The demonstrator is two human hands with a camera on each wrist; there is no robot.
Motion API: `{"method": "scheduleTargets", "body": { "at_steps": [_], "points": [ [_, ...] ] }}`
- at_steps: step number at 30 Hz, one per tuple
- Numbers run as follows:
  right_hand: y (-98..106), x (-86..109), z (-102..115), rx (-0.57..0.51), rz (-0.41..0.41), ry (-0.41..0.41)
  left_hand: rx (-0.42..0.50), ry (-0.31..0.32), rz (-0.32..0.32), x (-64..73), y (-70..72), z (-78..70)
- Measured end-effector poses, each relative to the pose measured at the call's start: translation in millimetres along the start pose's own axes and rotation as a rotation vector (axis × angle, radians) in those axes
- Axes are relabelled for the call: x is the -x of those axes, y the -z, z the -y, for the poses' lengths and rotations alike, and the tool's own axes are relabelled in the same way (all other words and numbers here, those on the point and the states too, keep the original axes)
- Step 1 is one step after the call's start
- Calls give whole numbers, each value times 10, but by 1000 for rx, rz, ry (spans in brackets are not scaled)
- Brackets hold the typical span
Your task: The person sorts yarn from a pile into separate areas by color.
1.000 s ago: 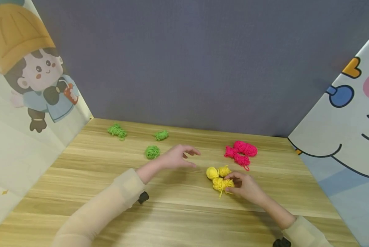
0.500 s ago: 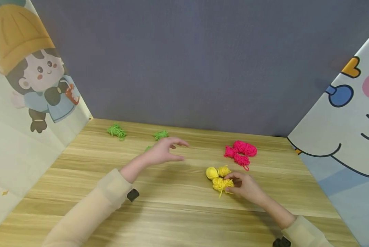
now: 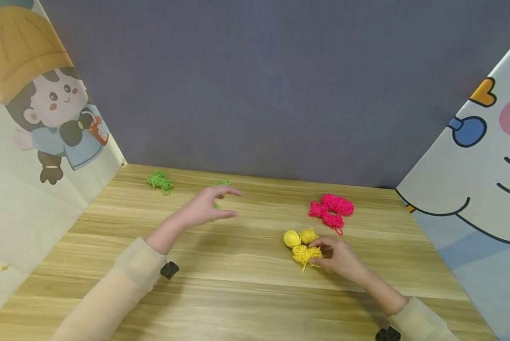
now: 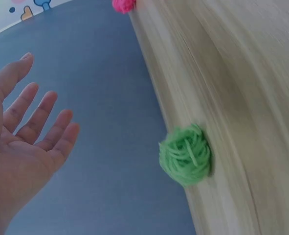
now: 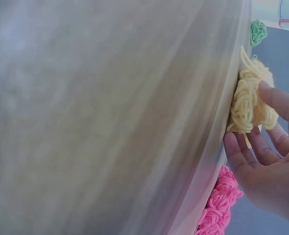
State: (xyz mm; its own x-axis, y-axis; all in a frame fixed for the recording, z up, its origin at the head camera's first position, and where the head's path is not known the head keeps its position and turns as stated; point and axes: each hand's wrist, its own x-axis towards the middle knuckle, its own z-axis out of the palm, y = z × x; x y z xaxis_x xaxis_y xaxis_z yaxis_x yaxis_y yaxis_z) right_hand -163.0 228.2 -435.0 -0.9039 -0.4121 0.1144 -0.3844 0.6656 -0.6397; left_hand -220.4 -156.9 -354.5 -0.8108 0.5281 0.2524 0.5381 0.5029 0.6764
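Note:
My right hand (image 3: 343,260) is around the nearest yellow yarn bundle (image 3: 303,255), thumb on one side and fingers on the other. The right wrist view shows the thumb against this yellow yarn (image 5: 249,103). Just behind it sit a smooth yellow yarn ball (image 3: 291,238) and a smaller yellow bundle (image 3: 308,236). My left hand (image 3: 197,207) hovers above the table with fingers spread and nothing in it. It mostly hides two green yarn pieces in the head view; one green yarn ball (image 4: 185,155) shows in full in the left wrist view.
Several pink yarn bundles (image 3: 332,208) lie together behind the yellow group. A loose green bundle (image 3: 160,182) is at the back left of the wooden table (image 3: 246,293). A dark grey panel (image 3: 255,85) rises at the back, with printed cartoon panels on both sides.
My left hand has moved left, away from the yellow yarn, and now covers much of the middle green pieces. The right hand stays at the yellow bundle.

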Motion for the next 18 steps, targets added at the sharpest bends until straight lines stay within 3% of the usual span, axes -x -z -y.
{"method": "scheduleTargets", "body": {
  "at_steps": [9, 18],
  "points": [
    [2, 3, 10, -6, 0, -8, -16, 59, -44, 77, 100, 161],
    [-5, -1, 4, 9, -8, -11, -17, 79, -57, 112, 173, 463]
  ]
}}
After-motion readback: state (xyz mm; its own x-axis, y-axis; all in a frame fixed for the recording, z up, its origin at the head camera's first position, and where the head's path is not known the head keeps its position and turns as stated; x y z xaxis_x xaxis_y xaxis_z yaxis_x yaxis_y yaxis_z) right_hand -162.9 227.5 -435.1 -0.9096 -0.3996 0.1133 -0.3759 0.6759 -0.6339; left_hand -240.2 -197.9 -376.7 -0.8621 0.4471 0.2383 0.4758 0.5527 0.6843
